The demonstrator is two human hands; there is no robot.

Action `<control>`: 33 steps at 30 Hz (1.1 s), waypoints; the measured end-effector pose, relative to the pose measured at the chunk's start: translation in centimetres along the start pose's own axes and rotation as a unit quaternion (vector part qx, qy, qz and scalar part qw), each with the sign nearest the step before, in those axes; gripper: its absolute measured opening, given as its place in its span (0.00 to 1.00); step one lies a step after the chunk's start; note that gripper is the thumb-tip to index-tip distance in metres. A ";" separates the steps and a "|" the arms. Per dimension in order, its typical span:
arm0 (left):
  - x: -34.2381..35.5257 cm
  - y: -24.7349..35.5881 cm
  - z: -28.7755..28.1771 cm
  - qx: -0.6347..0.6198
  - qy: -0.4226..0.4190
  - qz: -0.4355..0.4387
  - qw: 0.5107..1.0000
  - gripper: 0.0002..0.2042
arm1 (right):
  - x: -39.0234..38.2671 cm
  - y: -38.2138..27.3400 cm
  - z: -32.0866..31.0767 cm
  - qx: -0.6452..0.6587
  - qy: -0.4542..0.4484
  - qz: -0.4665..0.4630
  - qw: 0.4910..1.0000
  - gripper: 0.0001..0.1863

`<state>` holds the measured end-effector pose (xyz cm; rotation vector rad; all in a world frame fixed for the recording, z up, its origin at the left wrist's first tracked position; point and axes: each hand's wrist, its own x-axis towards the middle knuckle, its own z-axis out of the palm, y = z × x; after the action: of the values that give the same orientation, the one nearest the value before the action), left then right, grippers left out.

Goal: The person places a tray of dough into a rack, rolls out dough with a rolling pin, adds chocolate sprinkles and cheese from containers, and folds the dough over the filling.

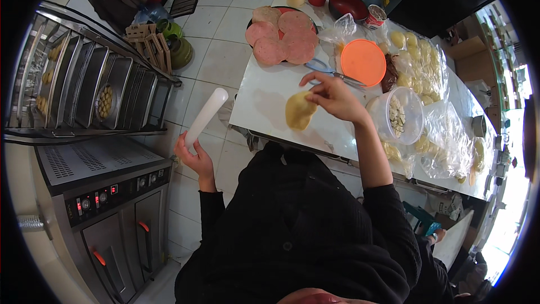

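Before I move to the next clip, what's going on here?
A person's left hand holds a white cylindrical rolling pin out beside the white-topped table. The right hand has its grip on the edge of a flat, yellowish oval of dough; whether it is fully lifted is unclear. Round pink meat slices lie beyond.

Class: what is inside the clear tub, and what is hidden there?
Pale, chunky pieces lie inside the clear tub; whatever sits beneath the top pieces is covered and cannot be seen.
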<state>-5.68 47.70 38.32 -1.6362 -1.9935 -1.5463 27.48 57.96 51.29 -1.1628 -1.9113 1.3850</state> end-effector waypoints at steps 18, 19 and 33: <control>-1.3 -0.6 0.7 -0.031 -0.018 -0.063 0.997 0.14 | -4.6 8.3 13.9 -0.458 0.085 -0.039 0.884 0.38; -1.3 -0.6 0.8 -0.034 -0.015 -0.069 0.997 0.14 | -4.1 7.8 14.0 -0.451 0.092 -0.026 0.887 0.38; -1.4 -1.2 0.1 -0.039 -0.003 -0.107 0.994 0.13 | -2.1 8.9 18.4 -0.195 -0.172 -0.123 0.958 0.05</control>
<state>-6.02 47.02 36.68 -1.4956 -2.1996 -1.7127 17.03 47.97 36.67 -0.8429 -2.5669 1.1625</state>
